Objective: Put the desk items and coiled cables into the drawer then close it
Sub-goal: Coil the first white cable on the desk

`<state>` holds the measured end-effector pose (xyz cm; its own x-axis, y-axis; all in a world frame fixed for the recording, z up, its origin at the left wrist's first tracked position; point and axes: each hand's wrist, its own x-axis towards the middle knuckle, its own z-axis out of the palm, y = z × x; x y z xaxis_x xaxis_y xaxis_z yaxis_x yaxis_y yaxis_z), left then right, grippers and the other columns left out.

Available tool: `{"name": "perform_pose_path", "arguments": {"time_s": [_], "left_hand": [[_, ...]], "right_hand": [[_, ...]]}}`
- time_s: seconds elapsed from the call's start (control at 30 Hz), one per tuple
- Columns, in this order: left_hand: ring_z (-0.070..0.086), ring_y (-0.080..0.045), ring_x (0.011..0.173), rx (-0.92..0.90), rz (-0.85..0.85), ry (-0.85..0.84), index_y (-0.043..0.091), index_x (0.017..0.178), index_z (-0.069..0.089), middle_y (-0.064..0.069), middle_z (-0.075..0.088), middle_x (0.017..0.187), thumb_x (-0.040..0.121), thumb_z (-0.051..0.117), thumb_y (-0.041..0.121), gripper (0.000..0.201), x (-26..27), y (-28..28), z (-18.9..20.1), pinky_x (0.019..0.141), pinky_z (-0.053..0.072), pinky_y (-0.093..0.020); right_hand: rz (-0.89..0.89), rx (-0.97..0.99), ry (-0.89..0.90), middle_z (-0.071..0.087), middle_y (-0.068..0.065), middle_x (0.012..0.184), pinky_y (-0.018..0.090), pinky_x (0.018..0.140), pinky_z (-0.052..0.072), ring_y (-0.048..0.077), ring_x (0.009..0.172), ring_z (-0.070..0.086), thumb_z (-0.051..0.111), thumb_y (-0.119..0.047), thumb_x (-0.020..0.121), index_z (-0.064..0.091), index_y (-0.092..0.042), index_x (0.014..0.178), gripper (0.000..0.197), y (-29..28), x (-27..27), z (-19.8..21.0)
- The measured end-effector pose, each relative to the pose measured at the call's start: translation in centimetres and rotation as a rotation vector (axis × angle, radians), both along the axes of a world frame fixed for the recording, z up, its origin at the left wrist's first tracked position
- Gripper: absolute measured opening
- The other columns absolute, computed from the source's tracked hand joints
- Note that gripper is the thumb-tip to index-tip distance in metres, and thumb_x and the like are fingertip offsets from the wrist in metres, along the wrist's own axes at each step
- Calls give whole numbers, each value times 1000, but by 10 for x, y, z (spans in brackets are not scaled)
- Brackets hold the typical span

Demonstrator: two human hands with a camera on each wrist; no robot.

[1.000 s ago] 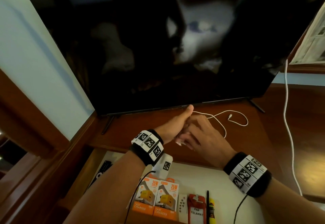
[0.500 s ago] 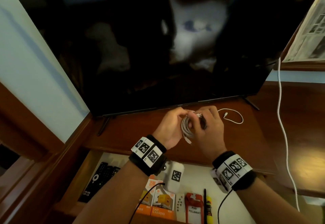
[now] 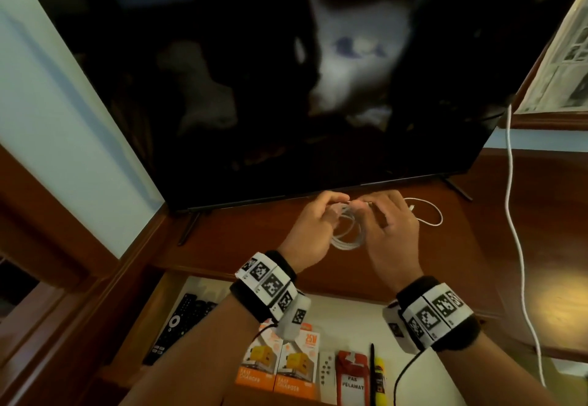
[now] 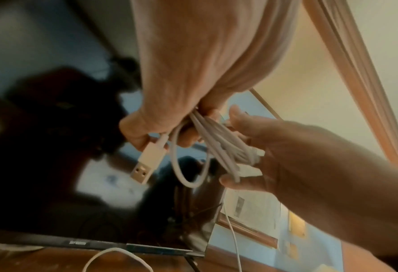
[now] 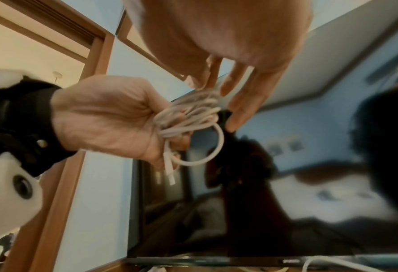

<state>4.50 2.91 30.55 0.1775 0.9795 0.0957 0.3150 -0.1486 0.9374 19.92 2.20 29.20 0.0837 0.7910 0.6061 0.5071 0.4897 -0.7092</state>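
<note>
A dark reddish wooden surface (image 3: 241, 240) runs along a pale blue wall and carries a large switched-off television (image 3: 286, 87) whose screen mirrors the room. A framed picture (image 3: 560, 65) hangs at the right, and one long white cord (image 3: 517, 246) trails down from beneath it across the wood. Below the front edge the drawer (image 3: 343, 313) stands pulled out, lined in white.

Both hands are raised in front of the television. The left hand (image 3: 313, 230) has its fingers curled round a bundle of white cable (image 3: 346, 233), with the USB plug (image 4: 146, 162) sticking out beside the little finger. The right hand (image 3: 393, 233) holds its fingers fairly straight, fingertips (image 5: 225, 90) on the strands; whether it pinches the cable end I cannot tell. The loose tail (image 3: 428, 214) of that cable lies on the wood to the right.

Compared with half a second ago, the hands sit a little further apart, the coil hangs lower between them, and the tail on the wood has grown shorter than it was a second ago.

In the drawer: two orange charger boxes (image 3: 278, 364), one black remote (image 3: 178, 326), one small white remote (image 3: 326, 370), one red badge holder (image 3: 351, 377), one black pen (image 3: 371, 373) and one yellow tube (image 3: 379, 380).
</note>
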Motion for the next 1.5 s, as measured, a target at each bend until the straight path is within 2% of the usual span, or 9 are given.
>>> {"name": "perform_pose_path", "arguments": {"time_s": [0.17,0.4,0.63,0.77,0.9,1.07,1.27,1.4,1.5], "left_hand": [[48,1,63,-106,-188,-137,13,137,52,19,57,71,111,43,14,28,-22,-1,17,68,42,-13],[37,-2,59,-249,-388,-364,1,142,46,15,52,70,110,37,7,33,-31,-4,35,64,33,-23],[41,-10,64,-130,-318,-253,11,145,46,0,51,76,111,42,13,34,-25,-6,45,67,42,-21],[61,-49,84,32,-281,-10,37,140,45,-36,56,89,109,46,30,31,-22,-4,44,97,50,-66],[66,-29,85,79,-230,135,39,134,46,-8,62,84,109,44,31,26,-22,-2,41,98,51,-62],[67,-33,99,55,-251,151,39,130,48,-19,65,98,110,43,33,22,-18,2,36,99,52,-61],[69,-21,112,0,-272,155,29,134,48,-11,69,116,111,43,31,24,-22,8,34,106,52,-49],[72,-24,89,16,-309,66,17,136,46,-16,71,97,112,42,21,25,-23,2,34,89,58,-34],[69,-36,80,49,-305,74,24,134,46,-18,71,88,111,42,22,23,-21,0,30,80,57,-50]], "right_hand": [[235,117,-181,64,-1,94,20,72,51,7,82,61,66,-10,95,74,-12,98,8,8,23,10],[145,457,-678,67,16,109,40,77,55,31,98,61,56,-5,94,73,-5,109,22,21,37,13],[370,-59,58,75,0,100,19,82,54,11,92,71,63,2,95,77,-11,110,24,4,10,15],[525,-256,198,79,-1,103,24,89,56,16,100,75,58,4,97,77,-11,107,26,-5,13,22],[680,-539,511,73,21,115,49,99,51,36,114,68,48,-5,98,65,-9,131,37,-7,19,24],[385,-371,73,75,0,99,50,79,62,21,90,73,77,-14,87,56,-31,133,53,-14,4,19],[408,-417,9,72,-16,111,32,91,59,1,105,68,70,-19,95,62,-28,131,38,-17,4,22],[417,-406,-5,75,-10,97,33,82,61,8,92,72,63,-17,99,69,-31,115,22,-16,6,24],[389,-431,-21,73,-2,81,33,71,59,12,76,70,60,-17,101,70,-29,101,16,-12,6,23]]}}
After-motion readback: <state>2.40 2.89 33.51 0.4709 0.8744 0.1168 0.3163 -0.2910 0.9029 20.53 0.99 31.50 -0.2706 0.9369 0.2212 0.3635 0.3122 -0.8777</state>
